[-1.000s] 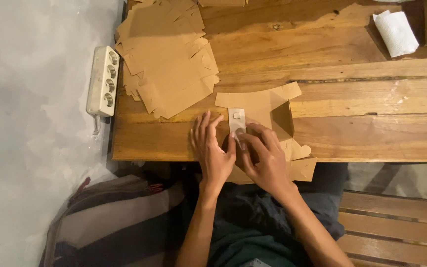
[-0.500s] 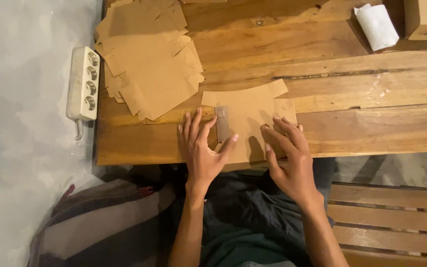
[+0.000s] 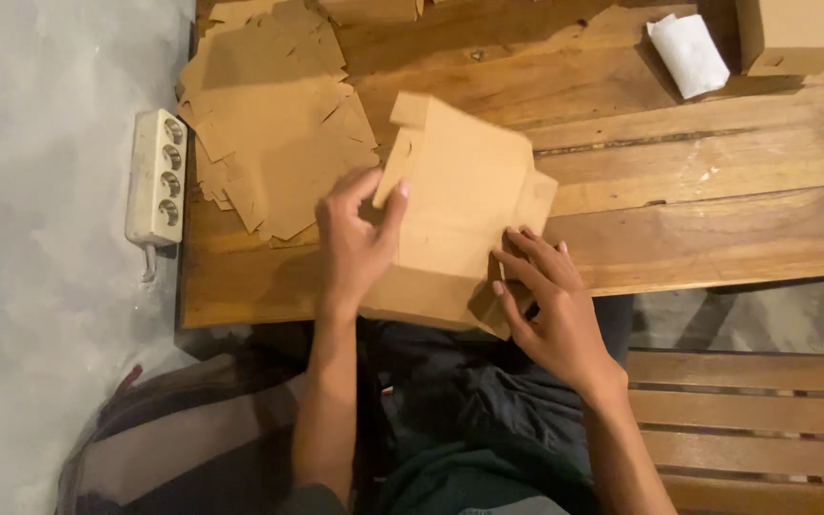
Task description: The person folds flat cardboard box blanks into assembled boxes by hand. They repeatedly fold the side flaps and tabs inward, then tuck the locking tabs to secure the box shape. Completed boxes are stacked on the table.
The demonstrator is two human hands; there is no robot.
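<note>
A brown wooden table (image 3: 717, 191) fills the top of the view, with a grey floor (image 3: 40, 286) on the person's left side of it and a wooden bench (image 3: 765, 420) below its right end. A white power strip (image 3: 155, 177) hangs at the table's left edge. Just beside it on the table lies a pile of flat brown cardboard cutouts (image 3: 274, 143). Far along the table, near its back edge, sit a white paper roll (image 3: 689, 54) and a small brown box (image 3: 795, 34).

A half-folded cardboard box (image 3: 450, 210) sits at the table's near edge, between the 2 hands. The left hand (image 3: 355, 243) grips its left side, thumb on top. The right hand (image 3: 550, 305) has its fingers spread, pressing the box's lower right corner.
</note>
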